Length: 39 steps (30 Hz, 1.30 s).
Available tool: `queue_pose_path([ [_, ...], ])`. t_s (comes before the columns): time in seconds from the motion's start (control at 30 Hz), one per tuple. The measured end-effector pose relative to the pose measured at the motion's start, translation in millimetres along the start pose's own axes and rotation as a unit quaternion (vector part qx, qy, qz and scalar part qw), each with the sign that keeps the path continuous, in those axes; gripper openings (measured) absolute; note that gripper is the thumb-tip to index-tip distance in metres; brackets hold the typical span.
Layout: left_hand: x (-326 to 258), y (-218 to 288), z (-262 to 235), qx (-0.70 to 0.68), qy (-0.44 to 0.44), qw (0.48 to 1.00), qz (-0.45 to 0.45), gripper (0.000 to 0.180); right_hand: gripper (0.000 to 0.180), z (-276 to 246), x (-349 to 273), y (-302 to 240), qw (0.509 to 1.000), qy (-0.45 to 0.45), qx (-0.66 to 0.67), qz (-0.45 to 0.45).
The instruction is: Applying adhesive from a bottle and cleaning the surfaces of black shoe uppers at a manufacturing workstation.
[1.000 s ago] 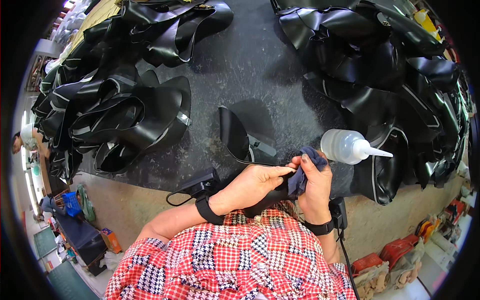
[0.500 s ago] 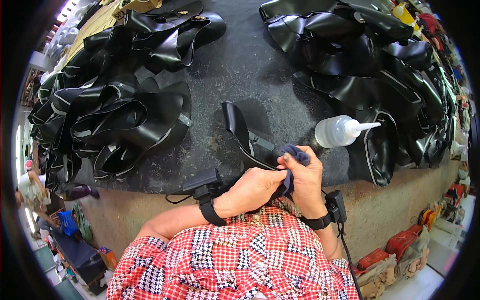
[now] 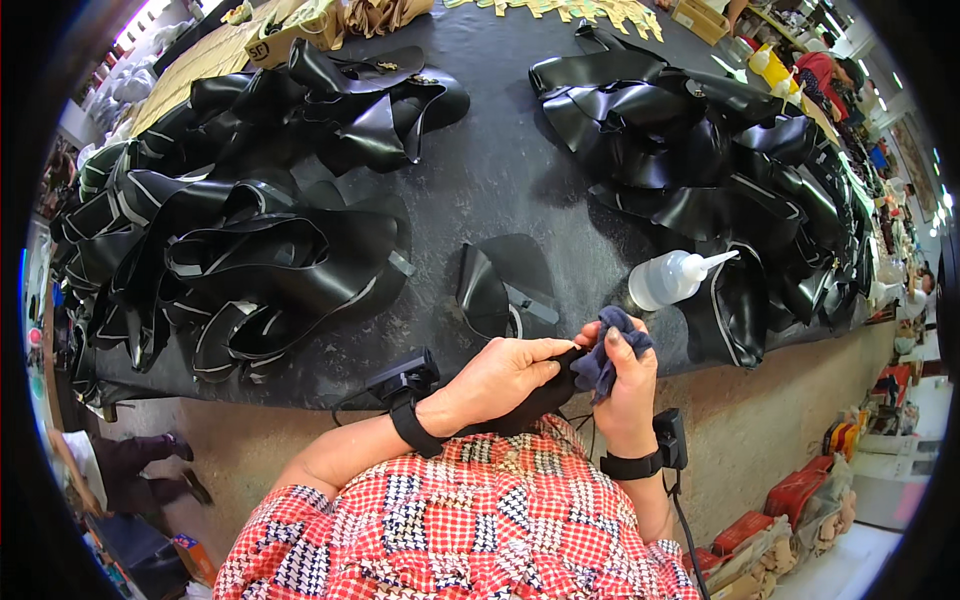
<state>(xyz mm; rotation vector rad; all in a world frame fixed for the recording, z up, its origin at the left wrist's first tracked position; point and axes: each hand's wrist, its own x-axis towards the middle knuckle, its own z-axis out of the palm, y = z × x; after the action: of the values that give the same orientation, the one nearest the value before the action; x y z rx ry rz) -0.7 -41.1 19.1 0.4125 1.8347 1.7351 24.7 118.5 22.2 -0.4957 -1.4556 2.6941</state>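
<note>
A black leather-like piece (image 3: 483, 290) with a grey strip lies at the near edge of the table, its near end drooping toward my body. My left hand (image 3: 500, 378) is closed on that near end, thumb and fingers pinching the edge. In my right hand (image 3: 630, 390) is a bunched dark blue cloth (image 3: 600, 362), held right beside the pinched edge; whether the cloth touches it I cannot tell. Just beyond my right hand, a translucent squeeze bottle (image 3: 658, 284) with a pointed nozzle leans against the black pieces on the right.
A heap of black pieces (image 3: 290, 240) with pale edges covers the table's left side, and another heap (image 3: 690, 130) its right. Cardboard boxes (image 3: 300, 35) and pale cut strips (image 3: 570, 12) are at the far edge. A person (image 3: 110, 470) is beyond the table's left end.
My right hand has turned, and more of the cloth now shows in it. My left hand's fingers have straightened along the edge. The view has tilted to show more of the far table.
</note>
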Motion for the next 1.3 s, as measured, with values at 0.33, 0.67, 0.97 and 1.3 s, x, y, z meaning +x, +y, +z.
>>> queue_pose_path([
  [0.33,-4.1,15.2,-25.4,0.052,0.004,0.999,0.014,0.016,0.016,38.3,2.7,2.2,0.957,-0.108,-0.250,-0.095],
  [0.67,-30.0,48.3,-23.2,0.133,-0.267,0.953,0.054,0.024,0.025,-12.9,19.7,61.4,0.819,0.096,-0.536,-0.181],
  [0.97,0.9,122.9,-70.1,0.110,-0.036,0.979,0.169,0.015,0.018,-18.8,22.9,69.8,0.826,0.027,-0.519,-0.220],
  [1.3,94.4,239.1,-62.2,0.138,0.124,0.814,0.550,0.009,0.016,-17.1,22.1,64.8,0.854,0.014,-0.479,-0.202],
])
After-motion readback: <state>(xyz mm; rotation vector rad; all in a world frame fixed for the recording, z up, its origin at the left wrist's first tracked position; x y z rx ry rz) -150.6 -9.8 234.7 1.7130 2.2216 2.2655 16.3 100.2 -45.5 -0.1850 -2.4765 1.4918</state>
